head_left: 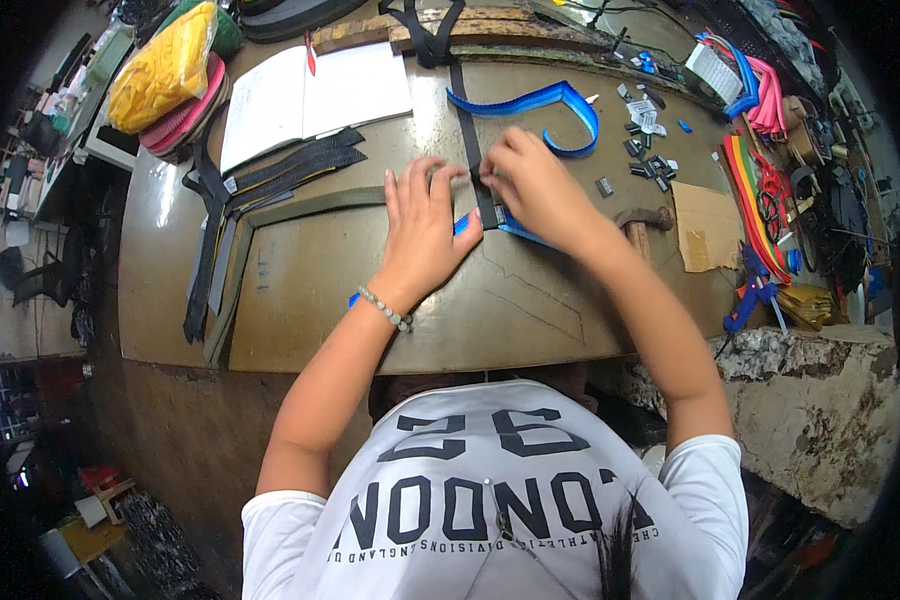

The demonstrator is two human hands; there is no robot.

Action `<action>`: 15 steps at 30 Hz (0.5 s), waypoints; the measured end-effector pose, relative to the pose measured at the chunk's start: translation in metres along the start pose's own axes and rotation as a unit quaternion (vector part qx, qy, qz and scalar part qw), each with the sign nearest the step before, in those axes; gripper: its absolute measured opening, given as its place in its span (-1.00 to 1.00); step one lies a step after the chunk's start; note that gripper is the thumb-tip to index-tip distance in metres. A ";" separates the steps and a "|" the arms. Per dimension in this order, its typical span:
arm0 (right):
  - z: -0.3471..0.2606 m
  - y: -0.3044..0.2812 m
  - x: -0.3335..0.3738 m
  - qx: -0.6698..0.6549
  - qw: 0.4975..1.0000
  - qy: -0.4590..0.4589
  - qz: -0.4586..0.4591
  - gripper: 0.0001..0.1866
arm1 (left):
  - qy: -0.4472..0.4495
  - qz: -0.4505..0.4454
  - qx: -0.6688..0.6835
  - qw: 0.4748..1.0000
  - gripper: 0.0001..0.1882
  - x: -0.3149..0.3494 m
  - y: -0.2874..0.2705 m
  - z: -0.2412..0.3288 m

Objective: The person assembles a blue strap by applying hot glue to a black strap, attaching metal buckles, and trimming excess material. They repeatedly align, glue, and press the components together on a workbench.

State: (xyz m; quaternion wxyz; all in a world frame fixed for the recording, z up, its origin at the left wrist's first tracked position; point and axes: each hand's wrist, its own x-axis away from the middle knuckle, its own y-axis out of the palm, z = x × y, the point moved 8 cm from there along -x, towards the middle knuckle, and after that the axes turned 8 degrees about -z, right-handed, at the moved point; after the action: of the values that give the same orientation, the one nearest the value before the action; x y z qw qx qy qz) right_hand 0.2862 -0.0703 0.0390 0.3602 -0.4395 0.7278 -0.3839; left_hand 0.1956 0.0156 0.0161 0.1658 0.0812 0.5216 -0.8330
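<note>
A black strap [463,120] runs down the table from the far edge to between my hands. Its near end lies over a blue strap [525,232], where a small dark metal-like piece [500,215] shows. My left hand [422,225] lies on the table with its fingers spread, its thumb resting at the blue strap beside the black one. My right hand [538,190] is closed in a pinch at the right edge of the black strap. The far part of a blue strip [530,98] curls beyond my right hand; whether it joins the near blue strap is hidden.
Several small dark clips [650,168] lie right, near a hammer [645,218] and cardboard [708,228]. At left are an open notebook [270,105], black straps [210,230] and a long greenish strip [235,275]. A blue glue gun [752,290] lies at the right edge.
</note>
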 end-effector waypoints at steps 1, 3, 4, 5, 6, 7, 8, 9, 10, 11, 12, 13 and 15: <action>-0.010 0.002 0.013 0.013 1.000 -0.021 0.010 -0.81 | -0.017 -0.022 0.000 1.000 -0.52 0.000 0.005 -0.005; -0.026 0.010 0.032 0.044 0.998 -0.041 0.020 -0.79 | 0.016 -0.037 -0.073 0.996 -0.49 0.000 0.012 -0.002; -0.031 0.015 0.039 0.060 0.997 -0.039 0.018 -0.78 | 0.020 -0.070 -0.106 0.992 -0.48 0.001 0.019 -0.003; -0.035 0.019 0.044 0.074 0.997 -0.023 0.005 -0.78 | 0.015 -0.113 -0.126 0.986 -0.43 0.002 0.026 -0.006; -0.042 0.017 0.049 0.100 0.994 -0.033 0.023 -0.77 | 0.012 -0.106 -0.130 0.986 -0.43 0.002 0.025 -0.007; -0.049 0.016 0.055 0.123 0.991 -0.030 0.030 -0.76 | 0.009 -0.102 -0.136 0.985 -0.44 0.003 0.025 -0.007; -0.054 0.013 0.059 0.146 0.988 -0.026 0.038 -0.75 | 0.011 -0.091 -0.140 0.986 -0.44 0.004 0.022 -0.007; -0.061 0.014 0.064 0.133 0.990 -0.027 0.020 -0.75 | 0.005 -0.091 -0.138 0.986 -0.45 0.003 0.023 -0.007; -0.067 0.015 0.070 0.123 0.992 -0.028 0.003 -0.75 | 0.000 -0.098 -0.143 0.985 -0.46 0.004 0.024 -0.007; -0.074 0.016 0.075 0.118 0.992 -0.046 -0.007 -0.75 | -0.003 -0.098 -0.144 0.985 -0.46 0.003 0.024 -0.007; -0.074 0.017 0.081 0.104 0.994 -0.014 -0.019 -0.75 | -0.003 -0.092 -0.141 0.986 -0.47 0.003 0.023 -0.007; -0.075 0.019 0.085 0.095 0.995 0.002 -0.025 -0.75 | -0.008 -0.096 -0.146 0.985 -0.47 0.002 0.024 -0.007; -0.078 0.022 0.093 0.070 0.997 0.016 -0.032 -0.76 | -0.010 -0.096 -0.148 0.984 -0.47 0.002 0.024 -0.007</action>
State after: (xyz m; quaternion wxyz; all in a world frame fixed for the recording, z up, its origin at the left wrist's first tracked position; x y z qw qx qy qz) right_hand 0.1774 -0.1298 0.0368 0.3656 -0.4300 0.6904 -0.4525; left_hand 0.2018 0.0116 -0.0080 0.1009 -0.0029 0.6424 -0.7597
